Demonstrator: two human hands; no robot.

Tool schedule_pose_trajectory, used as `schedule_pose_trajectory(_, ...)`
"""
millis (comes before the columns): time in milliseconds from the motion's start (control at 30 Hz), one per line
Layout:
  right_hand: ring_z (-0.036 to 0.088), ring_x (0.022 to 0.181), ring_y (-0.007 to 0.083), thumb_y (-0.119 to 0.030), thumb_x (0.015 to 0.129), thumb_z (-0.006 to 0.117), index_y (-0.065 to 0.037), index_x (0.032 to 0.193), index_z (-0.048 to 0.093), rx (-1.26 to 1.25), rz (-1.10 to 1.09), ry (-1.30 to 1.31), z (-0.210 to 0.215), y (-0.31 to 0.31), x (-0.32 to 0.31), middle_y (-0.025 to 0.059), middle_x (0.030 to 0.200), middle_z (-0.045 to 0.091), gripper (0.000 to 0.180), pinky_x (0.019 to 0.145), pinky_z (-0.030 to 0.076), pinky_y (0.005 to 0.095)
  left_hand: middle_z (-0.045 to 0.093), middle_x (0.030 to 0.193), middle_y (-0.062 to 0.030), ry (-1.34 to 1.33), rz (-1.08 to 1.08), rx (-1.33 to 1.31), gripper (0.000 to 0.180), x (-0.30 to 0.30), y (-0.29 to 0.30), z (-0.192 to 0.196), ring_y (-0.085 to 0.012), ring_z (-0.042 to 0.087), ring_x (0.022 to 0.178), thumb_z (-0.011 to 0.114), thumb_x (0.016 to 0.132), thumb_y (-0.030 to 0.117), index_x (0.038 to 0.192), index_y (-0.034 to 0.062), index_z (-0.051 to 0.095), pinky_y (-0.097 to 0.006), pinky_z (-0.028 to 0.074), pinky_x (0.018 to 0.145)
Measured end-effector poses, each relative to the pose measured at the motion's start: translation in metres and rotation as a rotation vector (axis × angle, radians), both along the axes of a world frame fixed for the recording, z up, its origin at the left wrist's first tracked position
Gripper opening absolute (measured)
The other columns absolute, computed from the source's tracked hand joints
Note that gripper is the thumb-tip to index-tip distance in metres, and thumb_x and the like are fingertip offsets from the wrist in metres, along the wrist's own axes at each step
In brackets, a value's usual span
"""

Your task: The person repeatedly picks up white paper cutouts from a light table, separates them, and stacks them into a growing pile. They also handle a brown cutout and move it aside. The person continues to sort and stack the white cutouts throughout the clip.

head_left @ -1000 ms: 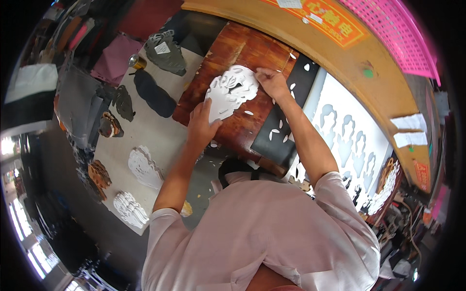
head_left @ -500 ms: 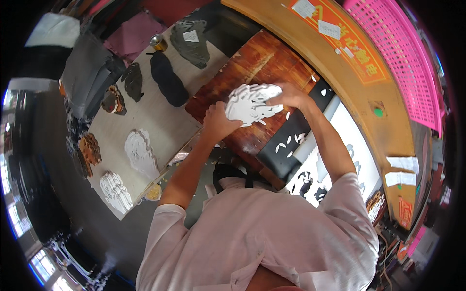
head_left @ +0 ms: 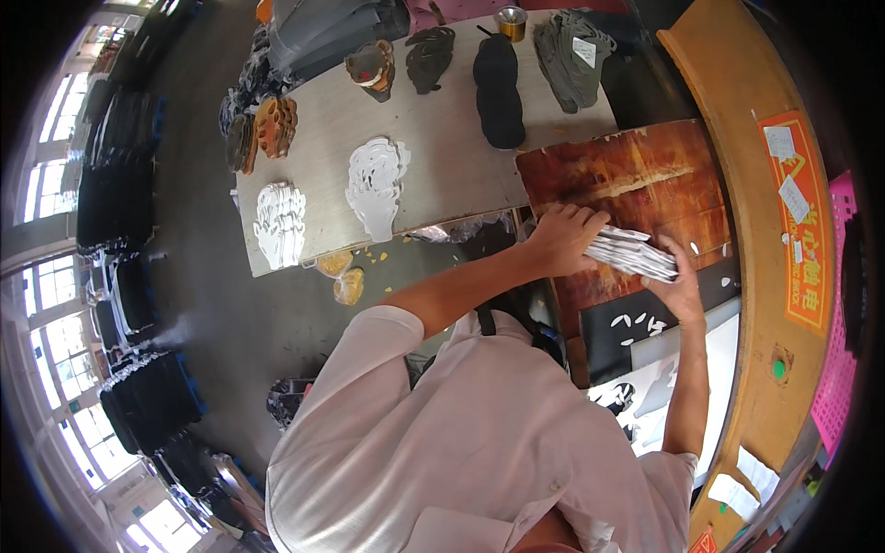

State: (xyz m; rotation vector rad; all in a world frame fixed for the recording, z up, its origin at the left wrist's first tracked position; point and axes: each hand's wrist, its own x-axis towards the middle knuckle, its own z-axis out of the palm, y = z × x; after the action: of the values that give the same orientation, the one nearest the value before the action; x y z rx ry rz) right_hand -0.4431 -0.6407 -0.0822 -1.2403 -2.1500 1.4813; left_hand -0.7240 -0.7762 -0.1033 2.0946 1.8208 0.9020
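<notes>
Between my two hands is a stack of thin white cut pieces (head_left: pixel 631 252), tilted so that its layered edges show. My left hand (head_left: pixel 564 238) grips its left end, with the fingers over the top. At the right end my right hand (head_left: pixel 679 284) closes round it, thumb and fingers on opposite sides. The stack is held over a worn reddish-brown board (head_left: pixel 636 180). Beneath my hands, nearer to me, lies a black surface (head_left: pixel 599 339) with small white scraps (head_left: pixel 630 321) on it.
Left of the board, a pale table (head_left: pixel 442 157) carries two white stacks (head_left: pixel 376 184), brown pieces (head_left: pixel 277 127), dark grey pieces (head_left: pixel 570 64), a black stack (head_left: pixel 499 97) and a gold tin (head_left: pixel 511 22). A yellow-brown machine beam (head_left: pixel 751 83) runs along the right, beside a pink basket (head_left: pixel 834 369).
The view has swung left. The white stack, earlier lying with its broad face up, is now tipped to show its edges, and both hands have shifted their grip on it.
</notes>
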Motion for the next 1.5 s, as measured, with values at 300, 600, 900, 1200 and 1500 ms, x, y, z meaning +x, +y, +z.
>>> schedule_pose_trajectory(300, 0.068, 0.110, 0.0144, 0.003, 0.079, 0.088, -0.002, 0.141, 0.061, -0.044, -0.012, 0.098, -0.009, 0.011, -0.009, 0.0060, 0.123, 0.072, 0.067, 0.097, 0.055, 0.0283, 0.069, 0.115, -0.0127, -0.010, -0.015, 0.117, 0.074, 0.002, 0.019, -0.013, -0.0332, 0.069, 0.102, 0.090, 0.069, 0.050, 0.126, 0.0091, 0.064, -0.045, 0.049, 0.098)
schedule_pose_trajectory(600, 0.068, 0.106, 0.0135, 0.004, 0.081, 0.084, 0.000, 0.130, 0.064, -0.015, -0.081, 0.005, -0.012, 0.017, -0.023, 0.0071, 0.121, 0.073, 0.053, 0.095, 0.056, 0.0300, 0.071, 0.104, -0.0110, 0.024, -0.101, 0.031, 0.060, -0.011, 0.029, -0.012, -0.0312, 0.074, 0.094, 0.086, 0.078, 0.048, 0.120, 0.0133, 0.062, -0.047, 0.059, 0.075)
schedule_pose_trajectory(900, 0.065, 0.121, 0.0174, 0.001, 0.087, 0.083, -0.005, 0.148, 0.054, -0.078, -0.035, -0.016, -0.013, 0.025, -0.035, 0.0099, 0.137, 0.068, 0.068, 0.106, 0.052, 0.0310, 0.072, 0.104, -0.0128, 0.002, -0.101, -0.056, 0.060, -0.023, 0.031, -0.004, -0.0340, 0.075, 0.094, 0.083, 0.082, 0.049, 0.122, 0.0110, 0.060, -0.049, 0.058, 0.074)
schedule_pose_trajectory(1200, 0.063, 0.125, 0.0198, 0.002, 0.085, 0.085, -0.004, 0.153, 0.050, -0.093, -0.063, 0.094, -0.004, 0.019, -0.047, 0.0095, 0.136, 0.067, 0.077, 0.107, 0.052, 0.0329, 0.073, 0.115, -0.0193, -0.214, 0.060, -0.219, 0.064, -0.012, 0.024, 0.007, -0.0391, 0.074, 0.103, 0.087, 0.079, 0.043, 0.124, 0.0048, 0.060, -0.051, 0.058, 0.081)
schedule_pose_trajectory(1500, 0.068, 0.103, 0.0156, -0.037, 0.100, 0.078, -0.001, 0.159, 0.043, -0.290, -0.553, 0.216, 0.011, -0.041, -0.032, 0.0114, 0.127, 0.069, 0.078, 0.087, 0.059, 0.0308, 0.075, 0.120, -0.0149, -2.100, 0.198, -0.771, 0.050, 0.038, -0.026, -0.015, -0.0283, 0.076, 0.101, 0.077, 0.100, 0.028, 0.140, 0.0023, 0.060, -0.050, 0.065, 0.079)
